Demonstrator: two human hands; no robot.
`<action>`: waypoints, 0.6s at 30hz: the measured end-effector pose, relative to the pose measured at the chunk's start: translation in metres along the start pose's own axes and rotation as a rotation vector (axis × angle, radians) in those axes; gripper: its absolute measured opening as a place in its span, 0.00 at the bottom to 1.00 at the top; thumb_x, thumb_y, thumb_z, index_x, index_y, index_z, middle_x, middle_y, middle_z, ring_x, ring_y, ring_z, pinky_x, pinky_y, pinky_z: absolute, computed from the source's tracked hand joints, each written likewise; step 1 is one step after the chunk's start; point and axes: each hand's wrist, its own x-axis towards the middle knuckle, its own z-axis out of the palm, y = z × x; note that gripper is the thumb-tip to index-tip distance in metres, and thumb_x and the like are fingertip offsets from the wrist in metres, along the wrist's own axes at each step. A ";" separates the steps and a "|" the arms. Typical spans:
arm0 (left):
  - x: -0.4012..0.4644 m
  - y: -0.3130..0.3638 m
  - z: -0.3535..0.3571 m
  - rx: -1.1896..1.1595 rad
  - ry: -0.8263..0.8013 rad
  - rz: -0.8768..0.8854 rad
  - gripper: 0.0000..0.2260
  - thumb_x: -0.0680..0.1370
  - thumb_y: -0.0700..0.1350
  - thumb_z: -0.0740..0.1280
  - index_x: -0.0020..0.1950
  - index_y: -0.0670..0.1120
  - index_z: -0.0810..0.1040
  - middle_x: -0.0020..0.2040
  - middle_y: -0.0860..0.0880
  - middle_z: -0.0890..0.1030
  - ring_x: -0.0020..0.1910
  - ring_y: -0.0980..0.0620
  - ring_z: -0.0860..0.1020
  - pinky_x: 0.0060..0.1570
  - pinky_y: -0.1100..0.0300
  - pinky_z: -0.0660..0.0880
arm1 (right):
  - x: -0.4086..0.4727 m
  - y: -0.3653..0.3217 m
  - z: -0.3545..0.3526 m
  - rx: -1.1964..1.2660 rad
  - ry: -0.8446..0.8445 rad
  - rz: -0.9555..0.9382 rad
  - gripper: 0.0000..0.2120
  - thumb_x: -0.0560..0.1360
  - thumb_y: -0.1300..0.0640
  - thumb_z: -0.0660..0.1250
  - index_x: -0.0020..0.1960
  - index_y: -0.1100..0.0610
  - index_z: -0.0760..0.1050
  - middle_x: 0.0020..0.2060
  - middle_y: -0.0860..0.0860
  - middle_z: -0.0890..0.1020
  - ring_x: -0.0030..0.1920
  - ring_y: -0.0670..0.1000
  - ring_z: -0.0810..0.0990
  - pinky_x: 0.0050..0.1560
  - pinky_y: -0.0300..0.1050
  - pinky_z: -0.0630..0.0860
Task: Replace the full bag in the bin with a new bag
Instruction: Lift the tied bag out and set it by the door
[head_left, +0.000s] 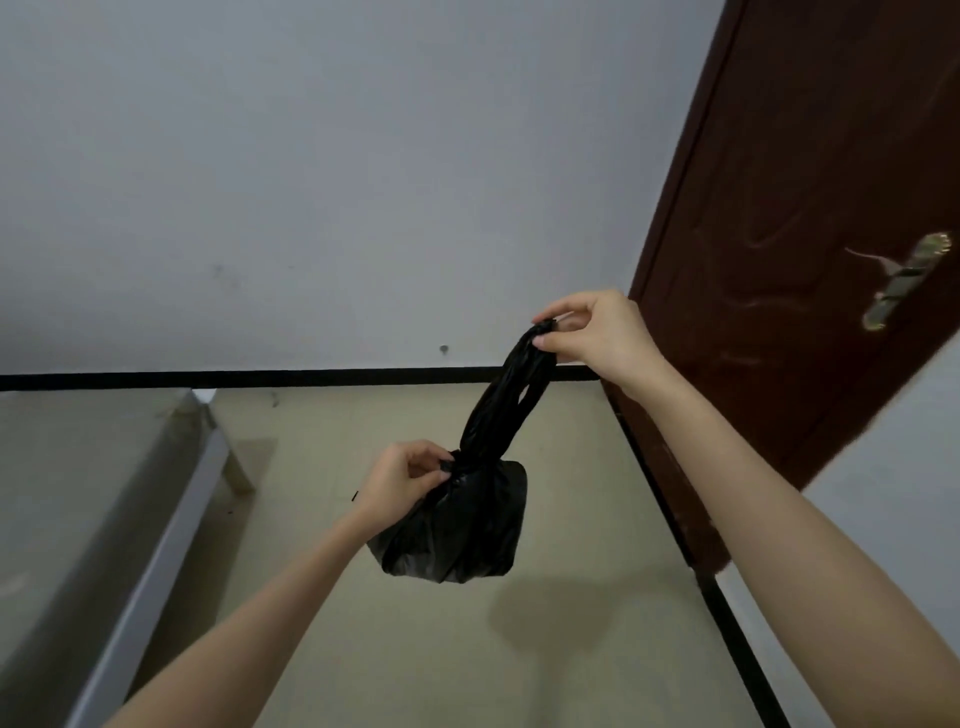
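Our right hand (592, 338) was raised in front of us, and its thumb and fingertips were pinched together on the top end of the twisted handles (511, 387) of the black bag (457, 525). The other fingers of this hand were curled loosely and held nothing else. Our left hand (402, 480) was lower, and its fingers were closed around the neck of the bag, just where the handles were gathered above the full part. Between our two hands the handles were stretched tight in a slanted line, with a small gap visible between the two strands. The full, rounded body of the bag hung below our left hand in the air, above the beige floor (441, 649), without touching it, and its soft shadow lay on the floor to the lower right of it. At the left edge of the floor stood a grey bench-like piece of furniture (78, 519). Behind the bag was a pale wall (311, 182) with a black baseboard (260, 378) along its bottom. On the right, a dark brown door (805, 234) with a metal handle (904, 280) stood close behind our right hand.
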 end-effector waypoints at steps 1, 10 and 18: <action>0.017 -0.012 -0.012 -0.008 0.032 -0.022 0.14 0.72 0.35 0.69 0.40 0.56 0.78 0.32 0.64 0.82 0.35 0.64 0.80 0.38 0.71 0.76 | 0.026 0.001 0.014 0.016 -0.025 -0.001 0.09 0.67 0.67 0.73 0.44 0.56 0.81 0.42 0.63 0.84 0.41 0.54 0.85 0.47 0.47 0.82; 0.192 -0.102 -0.102 -0.027 0.207 -0.197 0.12 0.72 0.32 0.68 0.40 0.50 0.78 0.26 0.56 0.79 0.29 0.64 0.77 0.34 0.73 0.74 | 0.260 0.013 0.120 0.060 -0.252 -0.068 0.09 0.67 0.68 0.71 0.45 0.58 0.80 0.42 0.64 0.84 0.44 0.59 0.84 0.48 0.45 0.82; 0.358 -0.165 -0.156 0.025 0.196 -0.289 0.07 0.72 0.34 0.67 0.43 0.45 0.77 0.32 0.51 0.76 0.28 0.65 0.76 0.32 0.75 0.70 | 0.442 0.031 0.188 0.022 -0.348 -0.041 0.08 0.67 0.66 0.72 0.45 0.57 0.81 0.40 0.60 0.85 0.41 0.56 0.85 0.47 0.43 0.82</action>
